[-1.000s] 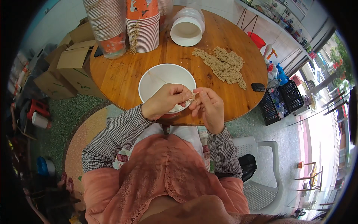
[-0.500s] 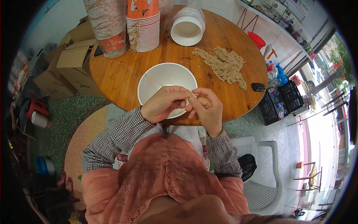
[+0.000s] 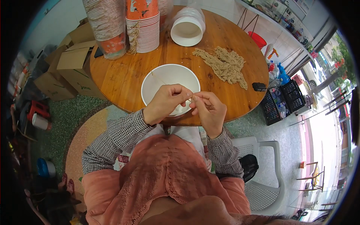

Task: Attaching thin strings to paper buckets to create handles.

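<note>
My left hand (image 3: 167, 102) and my right hand (image 3: 210, 111) meet fingertip to fingertip, each in a pinch on a thin tan string (image 3: 192, 99). Most of the string between them is hidden by the fingers. Under the hands, at the table's near edge, stands a white round tub (image 3: 149, 87) with its mouth up. A fine strand shows against the tub's inner wall and runs from its far left rim toward my left hand. A loose heap of tan strings (image 3: 229, 68) lies to the right, beyond the tub.
On the round wooden table (image 3: 120, 78) stand tall stacks of tubs (image 3: 143, 35), partly orange, and plastic-wrapped white tubs (image 3: 187, 33). A small black object (image 3: 259, 87) lies near the right edge. Cardboard boxes (image 3: 75, 71) stand left, a white plastic chair (image 3: 264, 187) right.
The tub has shifted slightly to the right. My fingertips have closed nearer together on the string, and my right hand has turned a little.
</note>
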A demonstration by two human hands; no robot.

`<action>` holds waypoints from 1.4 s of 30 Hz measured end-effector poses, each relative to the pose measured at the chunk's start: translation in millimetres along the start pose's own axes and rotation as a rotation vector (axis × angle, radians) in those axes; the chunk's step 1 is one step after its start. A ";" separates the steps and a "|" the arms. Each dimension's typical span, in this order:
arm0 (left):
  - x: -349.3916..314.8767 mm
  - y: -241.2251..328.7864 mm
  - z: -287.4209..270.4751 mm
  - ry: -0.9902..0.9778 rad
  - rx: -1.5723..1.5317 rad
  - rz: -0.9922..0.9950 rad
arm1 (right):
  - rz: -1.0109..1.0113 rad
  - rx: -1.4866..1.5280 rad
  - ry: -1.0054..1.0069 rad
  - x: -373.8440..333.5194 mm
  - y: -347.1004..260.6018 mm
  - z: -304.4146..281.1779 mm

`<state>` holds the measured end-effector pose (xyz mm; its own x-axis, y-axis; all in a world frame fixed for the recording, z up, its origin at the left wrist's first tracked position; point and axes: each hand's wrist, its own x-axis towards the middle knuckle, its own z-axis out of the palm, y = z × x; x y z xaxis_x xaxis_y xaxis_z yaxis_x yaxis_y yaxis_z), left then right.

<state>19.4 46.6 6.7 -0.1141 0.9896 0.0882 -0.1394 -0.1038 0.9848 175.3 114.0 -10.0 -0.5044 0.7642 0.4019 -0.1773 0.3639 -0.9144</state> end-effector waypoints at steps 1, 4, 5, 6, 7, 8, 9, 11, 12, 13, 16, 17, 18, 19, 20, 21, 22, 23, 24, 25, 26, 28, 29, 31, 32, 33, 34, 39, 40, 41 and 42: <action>-0.1 -0.2 1.2 -0.005 0.018 -0.017 | 0.074 0.064 -0.006 1.0 0.1 -1.4; -0.2 1.1 4.7 -0.014 0.043 -0.019 | 0.127 0.166 -0.003 2.6 -1.3 -1.9; 0.1 1.8 5.4 -0.018 0.047 -0.001 | 0.126 0.166 -0.003 3.3 -1.1 -2.9; 1.0 0.4 4.4 -0.018 0.046 -0.001 | 0.113 0.169 -0.012 3.9 -0.6 -4.5; 2.5 -2.4 2.5 0.004 0.136 0.025 | 0.100 0.173 -0.020 4.1 -0.4 -5.4; 3.7 -4.2 1.4 0.024 0.226 0.050 | 0.100 0.172 -0.020 4.2 -0.9 -5.8; 3.6 -4.0 1.5 0.024 0.225 0.049 | 0.089 0.144 -0.012 4.2 -2.0 -6.1; 2.9 -2.4 2.4 0.026 0.239 0.018 | 0.079 0.115 0.000 4.3 -0.5 -7.4; 3.1 -1.7 2.4 0.023 0.238 0.017 | 0.098 0.124 -0.012 4.6 3.1 -8.7; 3.4 -0.9 2.1 0.018 0.251 0.012 | 0.117 0.132 -0.024 4.9 5.1 -10.1; 4.2 -2.6 3.6 0.051 0.352 0.151 | 0.225 0.177 -0.078 6.3 -1.1 -13.2; 4.6 -3.3 4.8 0.087 0.441 0.293 | 0.226 0.176 -0.076 6.9 -1.1 -15.5; 3.3 -1.9 5.5 0.085 0.440 0.293 | 0.261 0.192 -0.114 7.7 -1.0 -18.0; 0.7 1.7 6.5 0.067 0.504 0.287 | 0.296 0.209 -0.152 7.9 -0.9 -19.7; -0.6 3.1 7.2 0.047 0.568 0.281 | 0.297 0.207 -0.147 7.2 0.5 -20.8; -0.7 2.0 7.4 0.043 0.565 0.280 | 0.307 0.221 -0.158 6.2 2.7 -22.0; -0.6 1.0 7.5 0.039 0.573 0.290 | 0.316 0.236 -0.169 5.3 4.0 -23.1; -1.2 0.4 7.5 0.041 0.582 0.300 | 0.318 0.234 -0.169 4.5 3.7 -23.6; -1.9 1.3 7.7 0.040 0.580 0.299 | 0.318 0.225 -0.172 3.8 3.1 -24.1; -2.7 3.3 8.2 0.037 0.575 0.286 | 0.317 0.216 -0.175 3.1 2.8 -24.5; -2.7 4.4 8.5 0.033 0.570 0.274 | 0.318 0.214 -0.173 2.5 2.9 -24.6; -1.9 1.9 9.7 0.049 0.557 0.302 | 0.307 0.217 -0.147 1.5 3.5 -24.3; -2.0 0.1 9.9 0.068 0.547 0.329 | 0.308 0.217 -0.146 1.1 3.9 -24.0; -0.6 -5.0 8.7 0.040 0.459 0.305 | 0.335 0.241 -0.147 0.5 4.7 -23.5; 0.3 -6.1 8.2 0.013 0.372 0.281 | 0.335 0.242 -0.145 0.6 6.2 -23.9; 0.3 -5.0 7.9 0.012 0.373 0.281 | 0.336 0.300 -0.139 1.0 8.6 -24.4; -0.2 -2.7 7.4 -0.013 0.347 0.242 | 0.336 0.359 -0.133 1.3 10.4 -24.8; -0.7 7.6 5.9 -0.061 0.112 -0.010 | 0.307 0.352 -0.128 2.2 11.1 -24.8; -0.6 10.0 4.9 -0.087 0.079 -0.062 | 0.294 0.316 -0.123 1.9 10.2 -24.6; -0.8 11.5 4.1 -0.114 0.046 -0.113 | 0.293 0.317 -0.123 1.9 9.4 -23.8; -0.8 11.0 3.2 -0.115 0.047 -0.113 | 0.276 0.282 -0.109 2.1 8.8 -22.6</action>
<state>21.1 44.9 17.9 0.0132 0.9999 -0.0096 -0.0984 0.0108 0.9951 191.8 130.8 -16.2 -0.6495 0.7462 0.1461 -0.2400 -0.0188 -0.9706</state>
